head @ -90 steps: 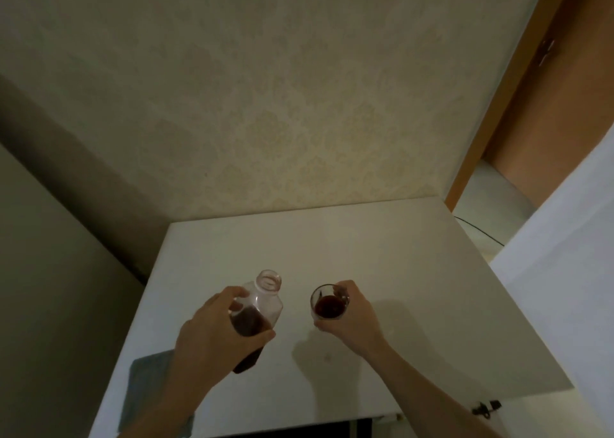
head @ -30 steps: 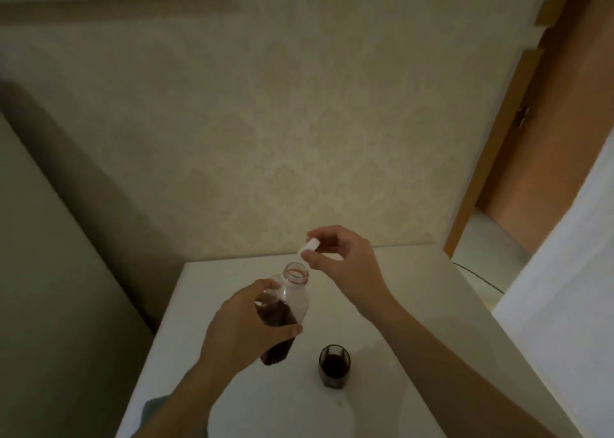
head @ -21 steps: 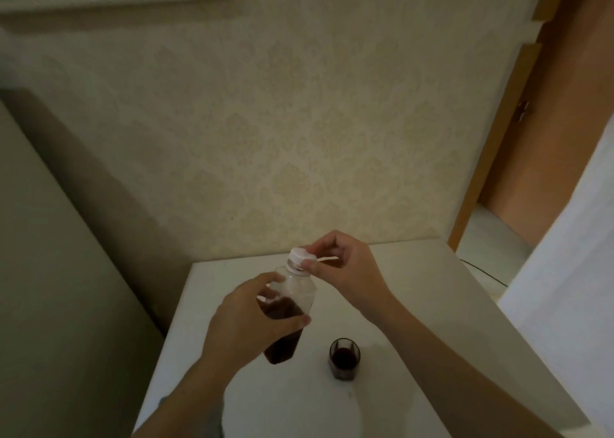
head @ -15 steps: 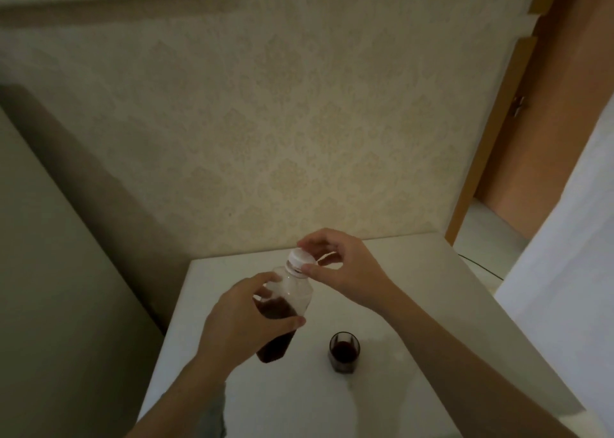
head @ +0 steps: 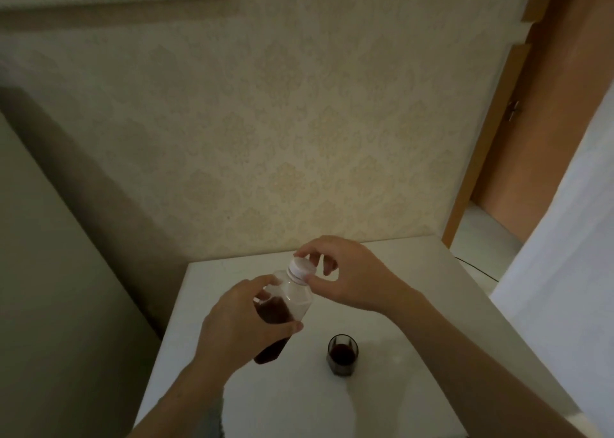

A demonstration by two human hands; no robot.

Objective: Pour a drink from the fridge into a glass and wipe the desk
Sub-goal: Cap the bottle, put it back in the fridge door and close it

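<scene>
Three seconds back the bottle (head: 282,308) was uncapped; now the white cap (head: 300,268) sits on its neck. The right hand (head: 349,278) pinches the cap with thumb and fingertips, arm reaching in from the right. The left hand (head: 239,328) wraps the bottle's middle, held tilted above the desk (head: 415,304). The glass (head: 342,354) of dark drink stands just beside.
</scene>
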